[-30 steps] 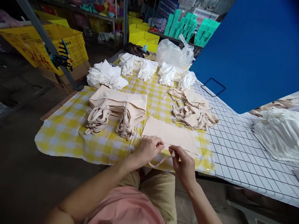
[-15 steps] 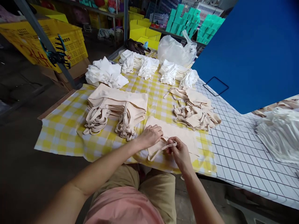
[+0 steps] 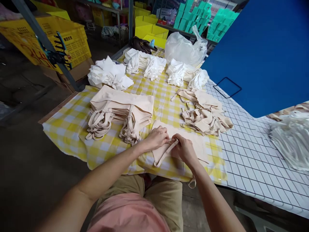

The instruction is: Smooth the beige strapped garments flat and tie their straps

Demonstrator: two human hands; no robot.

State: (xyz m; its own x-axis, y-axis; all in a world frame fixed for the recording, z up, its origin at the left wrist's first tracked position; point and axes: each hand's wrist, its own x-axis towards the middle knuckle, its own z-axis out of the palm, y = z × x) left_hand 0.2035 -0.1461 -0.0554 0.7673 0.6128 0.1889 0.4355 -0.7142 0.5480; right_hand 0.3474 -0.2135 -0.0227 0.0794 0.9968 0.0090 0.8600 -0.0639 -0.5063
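In front of me a beige camisole-like garment [image 3: 196, 141] lies flat on the yellow checked cloth [image 3: 106, 154]. A narrow beige strap [image 3: 165, 154] loops across its near left part. My right hand [image 3: 185, 149] is closed on the strap, pinching it between thumb and fingers. Beside it, almost touching, my left hand [image 3: 158, 138] is closed over the garment's upper edge; its fingertips seem to pinch fabric, partly hidden. Another strap [image 3: 192, 183] hangs below the table edge by my right forearm. To the left sits a neat stack of beige garments [image 3: 125, 100] with bundled straps.
Crumpled beige garments [image 3: 205, 112] lie to the right. White garment bundles [image 3: 154, 66] and a plastic bag [image 3: 184, 48] stand at the back. A blue board [image 3: 260, 58] juts in over the wire grid [image 3: 256, 161]. A yellow crate [image 3: 72, 42] is at left, by a metal post.
My right hand has moved left and slightly up with the strap, close to my left hand. A strap now hangs below the table edge. The view has shifted slightly.
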